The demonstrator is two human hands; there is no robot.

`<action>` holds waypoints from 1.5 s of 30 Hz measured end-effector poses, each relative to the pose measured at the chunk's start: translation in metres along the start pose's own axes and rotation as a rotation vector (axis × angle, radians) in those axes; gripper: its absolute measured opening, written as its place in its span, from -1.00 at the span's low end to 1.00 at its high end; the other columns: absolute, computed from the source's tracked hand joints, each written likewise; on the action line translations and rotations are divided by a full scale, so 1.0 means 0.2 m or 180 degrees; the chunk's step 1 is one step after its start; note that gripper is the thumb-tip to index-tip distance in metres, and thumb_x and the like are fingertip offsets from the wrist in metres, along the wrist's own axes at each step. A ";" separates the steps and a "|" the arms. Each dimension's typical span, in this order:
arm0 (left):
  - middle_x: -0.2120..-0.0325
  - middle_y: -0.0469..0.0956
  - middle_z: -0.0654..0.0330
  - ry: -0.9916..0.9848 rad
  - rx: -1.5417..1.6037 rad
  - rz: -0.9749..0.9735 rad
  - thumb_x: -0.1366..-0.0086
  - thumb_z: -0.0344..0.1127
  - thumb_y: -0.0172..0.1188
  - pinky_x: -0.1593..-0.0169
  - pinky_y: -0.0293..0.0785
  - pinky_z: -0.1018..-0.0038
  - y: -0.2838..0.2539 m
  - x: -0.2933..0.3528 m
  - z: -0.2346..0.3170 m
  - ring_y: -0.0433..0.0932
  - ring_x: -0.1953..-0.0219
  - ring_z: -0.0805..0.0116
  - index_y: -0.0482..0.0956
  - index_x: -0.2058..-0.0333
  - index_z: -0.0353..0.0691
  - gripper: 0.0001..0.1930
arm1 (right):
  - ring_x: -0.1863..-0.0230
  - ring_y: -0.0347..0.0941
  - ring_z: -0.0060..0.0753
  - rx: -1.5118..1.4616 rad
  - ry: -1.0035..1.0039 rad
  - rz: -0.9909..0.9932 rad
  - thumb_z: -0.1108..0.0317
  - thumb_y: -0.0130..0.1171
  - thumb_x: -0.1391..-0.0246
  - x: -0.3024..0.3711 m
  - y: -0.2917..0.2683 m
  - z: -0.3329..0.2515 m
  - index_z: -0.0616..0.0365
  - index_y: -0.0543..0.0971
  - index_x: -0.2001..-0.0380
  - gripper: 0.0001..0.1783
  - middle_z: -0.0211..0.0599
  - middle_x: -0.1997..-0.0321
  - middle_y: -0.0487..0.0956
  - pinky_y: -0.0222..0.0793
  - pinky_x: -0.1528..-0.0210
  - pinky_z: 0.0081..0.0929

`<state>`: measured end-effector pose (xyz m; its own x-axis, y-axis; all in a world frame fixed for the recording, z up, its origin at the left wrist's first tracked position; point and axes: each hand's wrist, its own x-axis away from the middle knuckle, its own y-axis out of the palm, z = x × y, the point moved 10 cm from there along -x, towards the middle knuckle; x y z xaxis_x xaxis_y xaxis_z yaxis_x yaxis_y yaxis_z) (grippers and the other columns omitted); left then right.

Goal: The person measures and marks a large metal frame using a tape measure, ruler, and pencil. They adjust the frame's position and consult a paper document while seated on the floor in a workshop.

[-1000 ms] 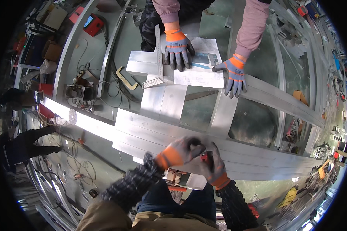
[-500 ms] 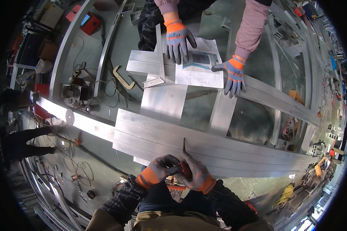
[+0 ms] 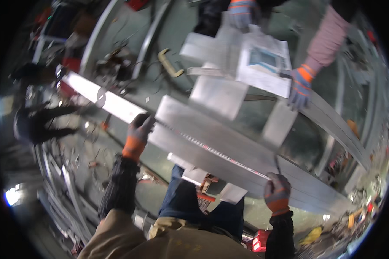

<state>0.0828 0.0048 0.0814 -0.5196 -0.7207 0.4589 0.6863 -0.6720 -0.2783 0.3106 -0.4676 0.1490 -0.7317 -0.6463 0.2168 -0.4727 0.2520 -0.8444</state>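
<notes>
A measuring tape (image 3: 206, 147) is pulled out along the top of a wide silvery metal beam (image 3: 177, 113) in front of me. At the beam's left end, my left hand (image 3: 138, 136) in a grey and orange glove is closed on the tape's end. My right hand (image 3: 277, 194) is closed at the tape's other end, over the beam's near edge; its fingers hide the tape's case. From that hand a thin dark stick (image 3: 277, 164), like a pencil or marker, points away from me. Motion blurs the view.
Across from me, a co-worker's gloved hand (image 3: 301, 88) rests by a printed sheet (image 3: 264, 60), another hand (image 3: 242, 15) behind it. A metal square (image 3: 207, 72) and a yellowish clamp (image 3: 169, 63) lie left of the sheet. A person (image 3: 34, 123) stands far left.
My hands, together before at the beam's near edge, have moved apart left and right, and the tape now stretches between them. The view has turned, shifting the scene.
</notes>
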 end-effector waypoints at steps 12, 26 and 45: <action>0.16 0.73 0.12 0.0170 -0.0533 0.0599 -0.44 -0.26 0.27 -0.07 0.53 0.44 -0.07 -0.10 -0.29 0.66 0.09 0.34 0.64 -0.01 -0.35 -0.70 | 0.18 0.58 0.01 0.0380 0.0379 -0.0094 0.37 0.24 -0.14 0.03 0.25 0.10 -0.01 0.68 0.25 -0.89 -0.25 0.26 0.67 0.47 0.08 -0.10; 0.09 0.73 0.05 0.0335 -0.0338 0.0451 -0.48 -0.27 0.20 -0.14 0.49 0.43 0.08 -0.34 -0.33 0.65 0.01 0.30 0.61 -0.08 -0.38 -0.67 | 0.13 0.58 0.01 0.0477 0.0438 0.0229 0.35 0.26 -0.17 -0.11 0.21 0.14 -0.02 0.71 0.22 -0.88 -0.26 0.21 0.68 0.45 0.02 -0.09; -0.05 0.64 0.26 -0.0291 0.1163 0.0685 -0.47 -0.25 0.24 0.00 0.57 0.48 -0.21 -0.67 -0.85 0.61 0.06 0.44 0.53 -0.27 -0.06 -0.58 | -0.07 0.47 0.06 0.0587 0.0962 0.0110 0.08 0.25 -0.12 -0.10 0.32 0.23 -0.19 0.69 0.02 -0.65 -0.18 0.01 0.59 0.33 -0.13 0.06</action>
<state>0.0368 0.1017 -0.1124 -0.3090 -0.8087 0.5004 0.9177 -0.3917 -0.0664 0.3181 -0.4720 0.0680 -0.8710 -0.3903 0.2985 -0.3688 0.1179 -0.9220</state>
